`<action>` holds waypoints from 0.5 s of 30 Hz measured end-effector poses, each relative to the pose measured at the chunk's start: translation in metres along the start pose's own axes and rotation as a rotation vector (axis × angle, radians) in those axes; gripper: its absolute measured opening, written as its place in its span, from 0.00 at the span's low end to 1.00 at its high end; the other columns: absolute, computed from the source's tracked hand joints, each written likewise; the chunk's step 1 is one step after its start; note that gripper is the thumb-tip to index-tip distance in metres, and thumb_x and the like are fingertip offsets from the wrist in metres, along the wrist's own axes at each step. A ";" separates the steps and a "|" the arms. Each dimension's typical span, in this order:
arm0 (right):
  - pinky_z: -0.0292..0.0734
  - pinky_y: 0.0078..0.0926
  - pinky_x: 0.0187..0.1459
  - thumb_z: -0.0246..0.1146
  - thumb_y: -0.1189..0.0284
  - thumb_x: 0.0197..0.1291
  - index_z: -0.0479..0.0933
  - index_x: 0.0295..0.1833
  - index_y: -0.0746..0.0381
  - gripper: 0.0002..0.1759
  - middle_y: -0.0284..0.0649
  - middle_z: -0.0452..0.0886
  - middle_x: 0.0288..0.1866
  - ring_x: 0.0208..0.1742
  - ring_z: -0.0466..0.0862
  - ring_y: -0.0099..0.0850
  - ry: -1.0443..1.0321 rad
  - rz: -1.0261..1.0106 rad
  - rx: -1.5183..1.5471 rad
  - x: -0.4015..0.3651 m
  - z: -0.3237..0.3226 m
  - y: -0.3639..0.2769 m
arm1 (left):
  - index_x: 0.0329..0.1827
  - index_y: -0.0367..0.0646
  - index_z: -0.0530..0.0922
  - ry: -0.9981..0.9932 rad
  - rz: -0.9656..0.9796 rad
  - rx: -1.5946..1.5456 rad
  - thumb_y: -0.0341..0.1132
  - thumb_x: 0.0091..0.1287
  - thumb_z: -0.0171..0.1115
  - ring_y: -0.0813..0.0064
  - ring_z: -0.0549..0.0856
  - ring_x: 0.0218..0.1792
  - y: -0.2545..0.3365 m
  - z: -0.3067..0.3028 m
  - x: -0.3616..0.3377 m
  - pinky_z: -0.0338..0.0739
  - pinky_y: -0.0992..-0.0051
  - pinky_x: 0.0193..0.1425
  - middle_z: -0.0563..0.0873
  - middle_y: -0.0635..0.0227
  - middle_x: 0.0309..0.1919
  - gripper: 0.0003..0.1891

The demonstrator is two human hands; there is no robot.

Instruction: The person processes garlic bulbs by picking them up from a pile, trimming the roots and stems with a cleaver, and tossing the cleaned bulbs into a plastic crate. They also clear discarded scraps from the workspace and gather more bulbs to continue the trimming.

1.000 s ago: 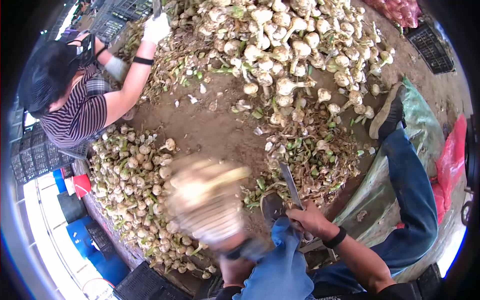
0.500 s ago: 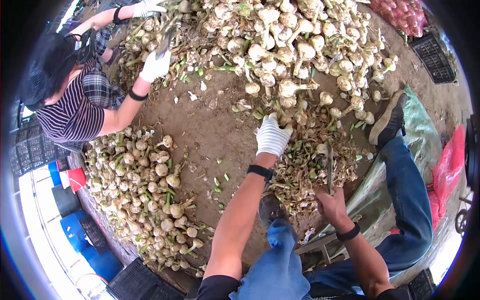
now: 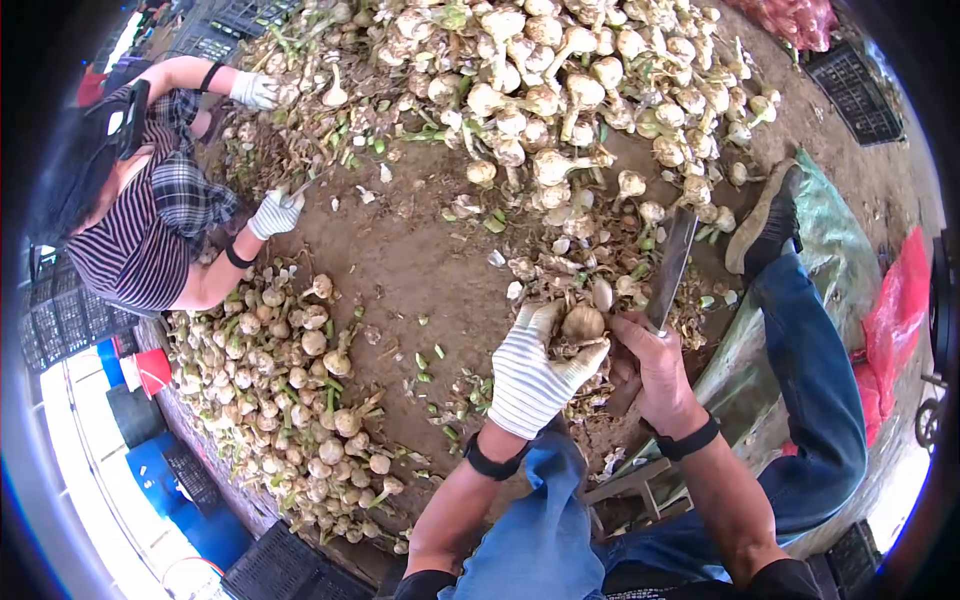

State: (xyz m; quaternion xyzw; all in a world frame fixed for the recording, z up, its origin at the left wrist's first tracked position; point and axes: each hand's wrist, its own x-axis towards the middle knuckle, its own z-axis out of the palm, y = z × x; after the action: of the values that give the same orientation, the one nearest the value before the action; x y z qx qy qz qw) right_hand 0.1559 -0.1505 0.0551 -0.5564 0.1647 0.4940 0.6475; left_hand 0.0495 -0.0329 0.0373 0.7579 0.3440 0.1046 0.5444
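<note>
My left hand (image 3: 535, 372), in a striped white glove, grips a garlic bulb (image 3: 582, 323) in front of my knees. My bare right hand (image 3: 652, 372) holds a knife (image 3: 672, 265) whose blade points up and away, right beside the bulb. Trimmed stems and roots (image 3: 610, 280) lie heaped on the dirt just beyond both hands. A big pile of untrimmed garlic (image 3: 560, 80) fills the far ground.
A pile of trimmed bulbs (image 3: 290, 390) lies at my left. Another person in a striped shirt (image 3: 130, 230) crouches at far left, gloved hands (image 3: 272, 212) in the garlic. My right leg and shoe (image 3: 765, 220) stretch over a green sack (image 3: 850, 250). Black crates (image 3: 860, 95) stand around.
My left hand has pulled back from the pile with a garlic bulb in it. My right hand has raised the knife up to the bulb. The other person's hands moved lower.
</note>
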 end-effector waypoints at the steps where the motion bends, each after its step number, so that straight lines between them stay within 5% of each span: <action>1: 0.63 0.20 0.20 0.66 0.66 0.64 0.79 0.38 0.63 0.11 0.29 0.73 0.20 0.16 0.68 0.20 -0.003 0.030 0.013 -0.003 0.003 -0.004 | 0.54 0.33 0.79 -0.018 0.125 0.054 0.34 0.58 0.74 0.67 0.86 0.46 -0.006 0.003 0.002 0.81 0.71 0.50 0.86 0.56 0.46 0.23; 4: 0.63 0.19 0.20 0.66 0.65 0.64 0.78 0.35 0.61 0.11 0.29 0.72 0.20 0.16 0.69 0.20 -0.070 0.106 0.032 0.005 -0.006 0.010 | 0.55 0.34 0.78 -0.041 0.238 0.042 0.34 0.61 0.72 0.70 0.85 0.45 -0.020 0.013 0.001 0.80 0.73 0.51 0.85 0.58 0.48 0.22; 6: 0.63 0.20 0.19 0.67 0.62 0.65 0.76 0.33 0.59 0.13 0.29 0.73 0.20 0.16 0.69 0.19 -0.073 0.125 0.020 0.005 -0.010 0.012 | 0.59 0.36 0.76 -0.189 -0.221 -0.511 0.34 0.65 0.69 0.77 0.84 0.45 -0.020 0.018 -0.010 0.80 0.77 0.50 0.85 0.64 0.48 0.22; 7: 0.63 0.20 0.19 0.67 0.60 0.65 0.76 0.33 0.58 0.14 0.29 0.72 0.20 0.16 0.68 0.19 -0.039 0.117 0.008 0.003 -0.010 0.012 | 0.61 0.36 0.74 -0.189 -0.259 -0.626 0.34 0.68 0.67 0.82 0.82 0.45 -0.025 0.025 -0.015 0.79 0.80 0.49 0.85 0.69 0.46 0.21; 11: 0.63 0.21 0.19 0.69 0.54 0.64 0.73 0.34 0.56 0.19 0.27 0.69 0.19 0.16 0.67 0.19 0.031 0.106 -0.003 0.001 -0.016 0.021 | 0.69 0.42 0.71 -0.077 -0.561 -0.899 0.64 0.74 0.47 0.82 0.82 0.40 -0.026 0.031 -0.023 0.77 0.83 0.37 0.85 0.68 0.48 0.35; 15: 0.64 0.21 0.19 0.71 0.51 0.61 0.74 0.36 0.57 0.21 0.28 0.69 0.20 0.16 0.68 0.20 0.052 0.080 -0.101 -0.004 -0.025 0.026 | 0.71 0.41 0.68 -0.152 -0.489 -1.066 0.70 0.69 0.49 0.77 0.84 0.41 -0.020 0.020 -0.016 0.79 0.79 0.36 0.84 0.66 0.49 0.42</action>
State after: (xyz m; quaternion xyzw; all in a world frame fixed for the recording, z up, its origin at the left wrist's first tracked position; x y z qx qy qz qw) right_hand 0.1412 -0.1768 0.0359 -0.5940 0.1781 0.5127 0.5938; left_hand 0.0403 -0.0550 0.0153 0.2838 0.3688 0.0797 0.8815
